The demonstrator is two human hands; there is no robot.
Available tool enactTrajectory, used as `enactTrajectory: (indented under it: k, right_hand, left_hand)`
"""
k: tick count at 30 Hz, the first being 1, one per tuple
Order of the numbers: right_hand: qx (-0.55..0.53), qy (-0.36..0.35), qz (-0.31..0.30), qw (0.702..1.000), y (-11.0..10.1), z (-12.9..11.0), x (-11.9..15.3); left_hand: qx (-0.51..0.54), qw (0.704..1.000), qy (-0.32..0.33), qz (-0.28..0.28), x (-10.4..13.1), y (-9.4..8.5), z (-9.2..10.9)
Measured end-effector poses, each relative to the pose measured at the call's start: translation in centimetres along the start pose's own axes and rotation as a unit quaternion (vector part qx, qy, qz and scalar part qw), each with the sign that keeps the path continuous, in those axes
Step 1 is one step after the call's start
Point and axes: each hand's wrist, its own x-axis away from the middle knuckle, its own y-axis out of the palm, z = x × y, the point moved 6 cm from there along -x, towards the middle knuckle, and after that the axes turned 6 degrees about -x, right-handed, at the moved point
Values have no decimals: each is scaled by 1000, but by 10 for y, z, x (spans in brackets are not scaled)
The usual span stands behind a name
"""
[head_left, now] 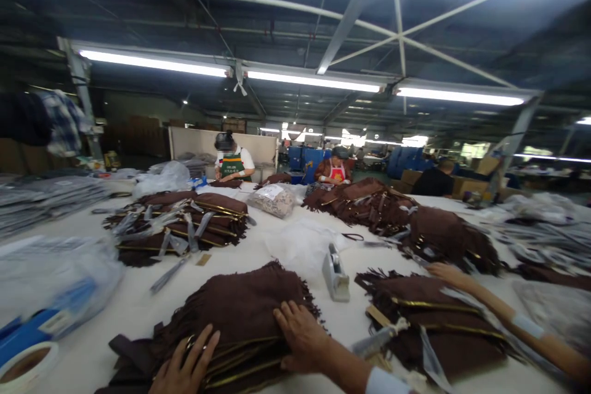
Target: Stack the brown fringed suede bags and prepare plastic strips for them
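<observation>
A stack of dark brown fringed cloth pieces with gold trim (249, 295) lies in front of me on the white table. On the stack's near left part rests my left hand (187, 362), fingers outstretched and a ring on one of them. My right hand (302, 337) lies on the stack's right side with fingers spread, its thumb down by the front edge. Neither hand grips anything. Just beyond the right hand stands a grey tape dispenser (336, 274). A brown strap end (127, 348) sticks out at the stack's left.
From the right, another person's hand (446, 272) reaches over a second brown stack (443, 314). More brown piles (221, 209) lie farther back. At left are clear plastic bags (55, 265) and a tape roll (28, 363). Two co-workers (233, 163) work across the table (217, 280).
</observation>
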Motion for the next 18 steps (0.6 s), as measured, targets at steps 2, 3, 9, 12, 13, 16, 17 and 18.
enactTrajectory:
  k: [2, 3, 9, 12, 13, 16, 17, 18]
  right_hand:
    - [-14, -11, -47, 999, -38, 8, -16]
    - [-17, -11, -3, 1000, -68, 13, -27]
    - [-36, 68, 299, 951, -140, 44, -82]
    - [-16, 58, 291, 955, -53, 43, -87]
    - [-6, 50, 278, 959, -20, 43, -84]
    - [27, 7, 241, 970, 56, 44, -69]
    - [35, 6, 226, 973, 69, 46, -65]
    - [42, 8, 220, 975, 77, 49, -63]
  left_hand:
    - [85, 993, 38, -66, -10, -27, -10]
    - [126, 987, 53, -83, -20, -45, -16]
    - [168, 974, -46, 142, -113, -125, -55]
    - [122, 977, -44, 170, -129, -74, -36]
    - [112, 981, -26, 158, -127, -46, -26]
    - [79, 986, 26, 143, -112, 31, 3]
    - [65, 984, 23, 163, -107, 47, 8]
    - [50, 983, 4, 178, -105, 60, 11]
